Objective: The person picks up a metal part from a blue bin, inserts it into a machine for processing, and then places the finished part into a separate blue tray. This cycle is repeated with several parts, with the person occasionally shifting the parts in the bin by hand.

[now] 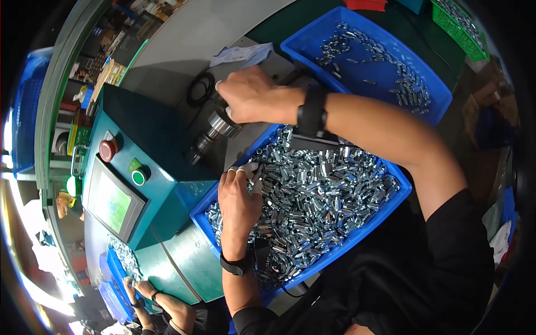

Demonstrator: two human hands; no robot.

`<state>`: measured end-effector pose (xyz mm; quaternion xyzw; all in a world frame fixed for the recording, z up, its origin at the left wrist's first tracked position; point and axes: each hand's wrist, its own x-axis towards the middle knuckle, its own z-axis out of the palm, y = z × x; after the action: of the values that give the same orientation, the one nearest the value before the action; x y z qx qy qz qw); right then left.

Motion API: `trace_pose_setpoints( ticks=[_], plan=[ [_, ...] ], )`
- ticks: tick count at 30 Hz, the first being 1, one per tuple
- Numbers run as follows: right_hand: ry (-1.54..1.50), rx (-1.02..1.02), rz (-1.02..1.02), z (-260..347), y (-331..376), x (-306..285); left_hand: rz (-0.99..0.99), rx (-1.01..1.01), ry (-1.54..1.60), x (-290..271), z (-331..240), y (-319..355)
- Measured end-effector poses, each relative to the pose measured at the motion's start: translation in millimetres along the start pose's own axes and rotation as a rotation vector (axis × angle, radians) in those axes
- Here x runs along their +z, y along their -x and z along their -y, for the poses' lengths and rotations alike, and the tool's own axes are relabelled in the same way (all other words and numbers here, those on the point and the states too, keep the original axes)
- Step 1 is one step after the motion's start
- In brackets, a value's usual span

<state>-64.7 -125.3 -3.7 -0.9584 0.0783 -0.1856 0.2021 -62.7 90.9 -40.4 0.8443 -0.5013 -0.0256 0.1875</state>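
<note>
My left hand is over the left side of a blue bin heaped with small shiny metal sleeves. White covers show on its fingertips, and the fingers are bent together; whatever they pinch is too small to name. Farther up, my right hand is curled at the upper end of a steel spindle on the bench machine. White covers show on its thumb and a finger. My own hand hides what lies between those fingers. Both wrists wear black bands.
A teal machine housing with a screen, a red knob and a green button stands left. Behind are a second blue bin with scattered sleeves, a cloth and a coiled black cable. Another person's hands work lower left.
</note>
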Motion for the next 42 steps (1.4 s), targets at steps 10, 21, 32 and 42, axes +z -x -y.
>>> trace_pose_setpoints(
  ticks=[10, 21, 32, 42],
  plan=[
    [0.097, 0.248, -0.106, -44.7, 24.8, -57.9, -0.164, 0.059, 0.100, -0.5, 0.7, -0.7],
    [0.083, 0.670, -0.091, -141.6, 75.3, -104.2, -0.166, -0.083, 0.199, -12.6, -8.7, -4.8],
    [-0.379, 0.211, -0.258, -54.9, 58.4, -10.1, -0.356, 0.130, 0.037, -42.3, -14.9, -91.3],
    [-0.405, 0.149, -0.228, -59.8, 72.0, -5.1, -0.278, 0.146, -0.216, -19.7, -1.2, -128.5]
  ],
)
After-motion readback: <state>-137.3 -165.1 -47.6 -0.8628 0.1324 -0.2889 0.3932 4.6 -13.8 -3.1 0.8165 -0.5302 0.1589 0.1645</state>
